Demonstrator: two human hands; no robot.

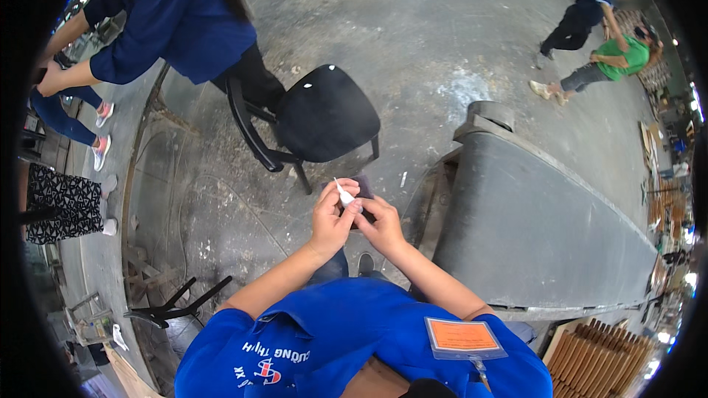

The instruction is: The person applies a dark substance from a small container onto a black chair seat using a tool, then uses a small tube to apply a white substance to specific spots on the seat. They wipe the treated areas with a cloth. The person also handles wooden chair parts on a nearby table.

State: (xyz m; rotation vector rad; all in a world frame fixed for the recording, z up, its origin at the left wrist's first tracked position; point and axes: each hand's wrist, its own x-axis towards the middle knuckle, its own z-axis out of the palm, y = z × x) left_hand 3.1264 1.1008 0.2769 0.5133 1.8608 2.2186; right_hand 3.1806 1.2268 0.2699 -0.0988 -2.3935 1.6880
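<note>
In front of my chest, both hands meet around a small white squeeze bottle (pixel 346 196) with a thin pointed nozzle tilted up and to the left. My left hand (pixel 331 220) is closed on the bottle, thumb and fingers along its side. The fingers of my right hand (pixel 383 225) are bent against the bottle's lower end. A dark flat piece (pixel 363 185), perhaps cloth or sandpaper, shows just behind the bottle by my right fingers; how it is held is partly hidden.
A black chair (pixel 328 114) stands ahead on the concrete floor. To my right is a grey conveyor-like surface (pixel 546 228), with stacked wooden slats (pixel 597 361) below it. A person in dark blue (pixel 173 22) leans over a bench at left; two people walk far right.
</note>
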